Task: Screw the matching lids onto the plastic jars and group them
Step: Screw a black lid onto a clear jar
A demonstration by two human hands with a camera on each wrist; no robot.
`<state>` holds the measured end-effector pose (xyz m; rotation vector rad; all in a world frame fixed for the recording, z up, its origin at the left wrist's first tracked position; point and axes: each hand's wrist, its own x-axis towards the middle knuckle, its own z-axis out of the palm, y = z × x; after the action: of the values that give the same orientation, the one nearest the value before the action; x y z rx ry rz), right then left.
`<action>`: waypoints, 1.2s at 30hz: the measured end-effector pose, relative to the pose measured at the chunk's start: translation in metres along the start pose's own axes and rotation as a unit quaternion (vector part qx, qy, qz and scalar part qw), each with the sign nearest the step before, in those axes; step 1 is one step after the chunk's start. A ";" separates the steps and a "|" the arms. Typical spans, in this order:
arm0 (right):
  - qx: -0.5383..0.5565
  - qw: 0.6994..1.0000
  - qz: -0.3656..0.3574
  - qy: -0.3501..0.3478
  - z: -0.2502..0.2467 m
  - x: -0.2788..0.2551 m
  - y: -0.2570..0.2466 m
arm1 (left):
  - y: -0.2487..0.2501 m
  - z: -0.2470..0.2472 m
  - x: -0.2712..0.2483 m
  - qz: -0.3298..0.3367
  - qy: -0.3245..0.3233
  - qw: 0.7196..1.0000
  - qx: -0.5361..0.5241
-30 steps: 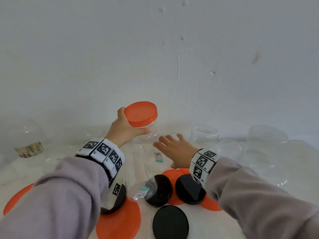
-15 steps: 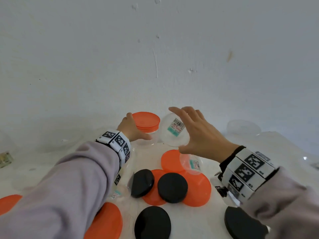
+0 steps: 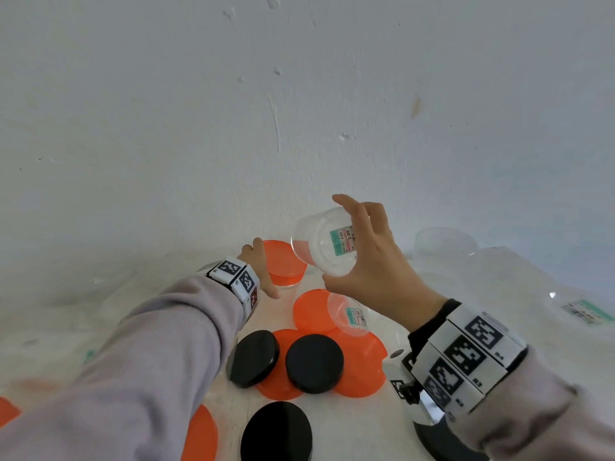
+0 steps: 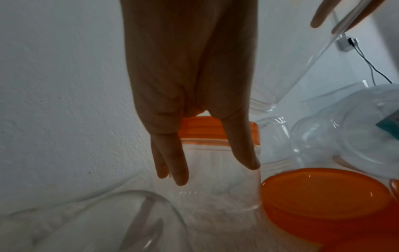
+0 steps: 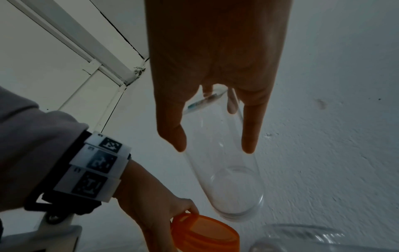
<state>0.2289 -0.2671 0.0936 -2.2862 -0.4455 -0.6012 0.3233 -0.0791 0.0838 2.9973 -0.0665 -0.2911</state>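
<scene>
White worktop (image 3: 382, 424), against a white wall (image 3: 299, 94); capped jar (image 4: 218, 170), clear, orange lid on, far centre, left hand (image 3: 261, 272) grip curled round its side; open jar (image 3: 327, 249), clear, labelled, lifted and tilted just right of it, right hand (image 3: 372, 261) grip wrapped on its base; loose orange lids (image 3: 359, 367) and black lids (image 3: 314, 362), near centre, overlapping.

Clear open jar (image 3: 321, 246) tilted midair, orange-lidded jar (image 3: 283, 266) upright
</scene>
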 end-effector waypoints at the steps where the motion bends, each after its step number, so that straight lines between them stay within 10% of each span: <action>1: 0.002 1.000 0.007 -0.002 -0.001 -0.001 -0.002 | 0.001 0.002 0.000 -0.003 -0.008 1.000 0.008; 12: -0.012 0.999 0.034 0.039 -0.006 -0.013 0.003 | 0.002 0.008 -0.017 -0.037 -0.011 0.998 0.045; 23: 0.091 0.986 0.129 0.060 -0.013 -0.033 0.008 | 0.000 0.021 -0.058 0.079 -0.108 0.985 0.108; 36: 0.290 0.911 0.289 0.056 -0.028 -0.061 0.000 | -0.014 0.049 -0.082 0.125 -0.127 0.961 0.213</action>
<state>0.1696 -0.2957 0.0784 -1.6733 0.1157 -0.2438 0.2336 -0.0663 0.0500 3.2930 -0.6004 -0.7108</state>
